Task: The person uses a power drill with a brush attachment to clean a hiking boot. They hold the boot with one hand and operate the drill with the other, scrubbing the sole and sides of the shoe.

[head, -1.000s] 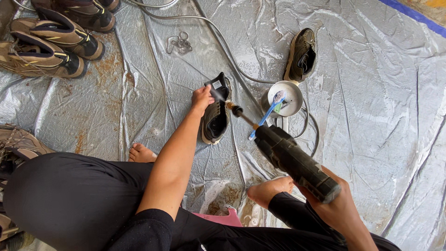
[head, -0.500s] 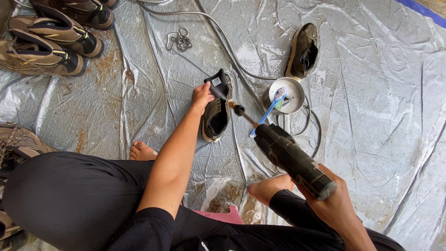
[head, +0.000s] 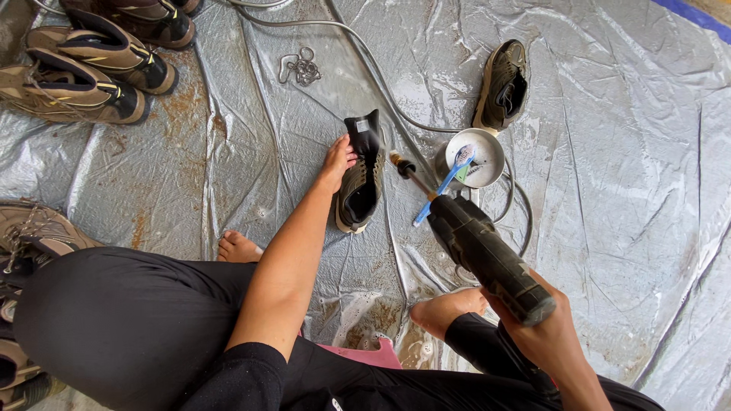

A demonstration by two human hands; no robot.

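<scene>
- I see my left hand (head: 337, 158) resting on the side of a dark shoe (head: 362, 176). The fingers lie on the shoe's edge and hold it lightly.
- The shoe lies on a wet, shiny grey sheet (head: 609, 190) on the floor, right in the middle of the view. Its tongue is pulled up at the far end.
- My right hand (head: 550, 335) is closed tight around a big black spray tool (head: 487, 255). The tool's thin tip (head: 403, 167) points at the shoe and is just beside it.
- A small round bowl (head: 476, 156) sits just past the tool. A blue toothbrush (head: 444, 185) leans out of the bowl, between the bowl and the tool.
- A grey hose (head: 365, 53) runs across the sheet, passes behind the shoe and curls around the bowl.
- Another dark shoe (head: 502, 84) lies alone past the bowl.
- A row of brown boots (head: 91, 72) lies at the far left, well apart from my hands. More brown shoes (head: 38, 236) sit by my left knee.
- A small bunch of metal rings (head: 298, 68) lies near the hose.
- My bare feet (head: 240, 247) rest on the sheet, and I can see a bit of a pink seat (head: 365, 355) under me.
- Brown dirt stains and some foam mark the sheet near my feet.
</scene>
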